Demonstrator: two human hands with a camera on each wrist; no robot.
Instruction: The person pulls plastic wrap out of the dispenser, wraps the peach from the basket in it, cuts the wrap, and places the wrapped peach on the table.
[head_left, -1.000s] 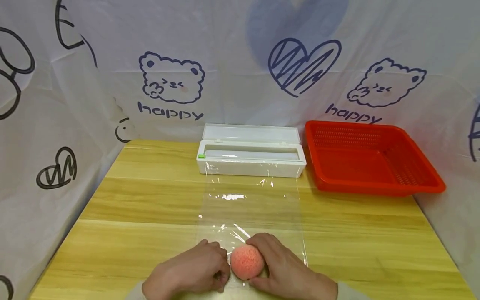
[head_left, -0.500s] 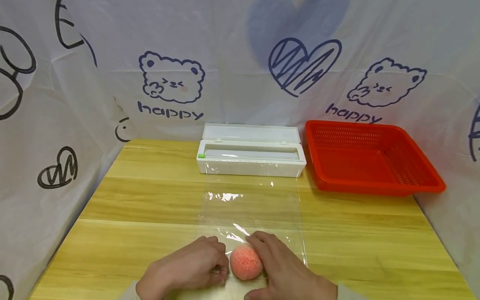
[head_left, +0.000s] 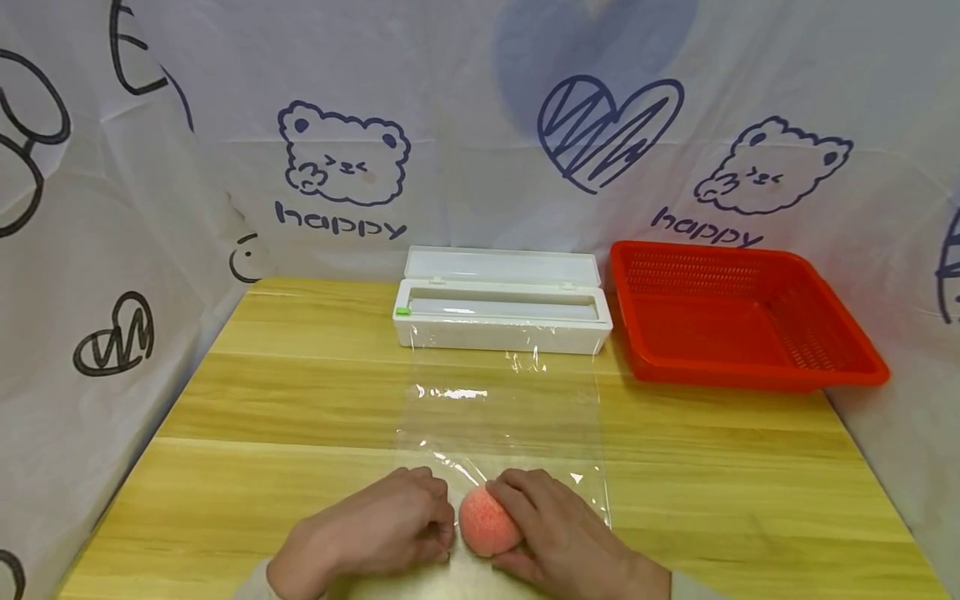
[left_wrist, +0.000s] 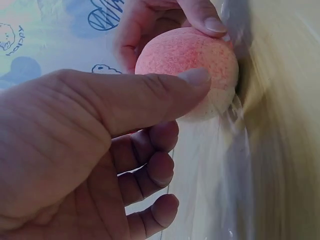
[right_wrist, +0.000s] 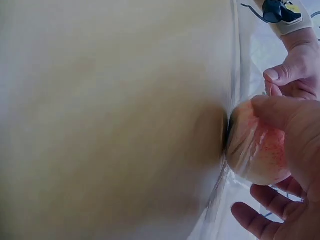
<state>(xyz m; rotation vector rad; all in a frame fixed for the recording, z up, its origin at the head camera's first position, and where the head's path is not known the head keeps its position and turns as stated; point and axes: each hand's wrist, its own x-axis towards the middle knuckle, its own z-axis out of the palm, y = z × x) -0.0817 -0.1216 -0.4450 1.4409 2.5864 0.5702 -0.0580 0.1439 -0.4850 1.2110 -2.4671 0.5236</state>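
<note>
A round pink-and-cream peach (head_left: 489, 522) sits at the near end of a clear sheet of plastic wrap (head_left: 502, 417), which runs from the white dispenser box. My right hand (head_left: 562, 529) grips the peach from the right, fingers over its far side and thumb at the near side. In the right wrist view, shiny film covers part of the peach (right_wrist: 257, 150). Just left of the fruit is my left hand (head_left: 382, 525), fingers curled. Its thumb and index finger seem to pinch the wrap's edge; the fingertips are partly hidden in the left wrist view.
The white wrap dispenser (head_left: 502, 325) stands at the back of the wooden table (head_left: 262, 417), lid raised, a green slider at its left end. A red plastic basket (head_left: 750, 333) is at the back right. A printed white cloth (head_left: 465, 125) hangs behind.
My right hand's thumb and fingers, looser around the peach half a second ago, have closed in on it again. The peach has tilted slightly. The left hand has shifted slightly left.
</note>
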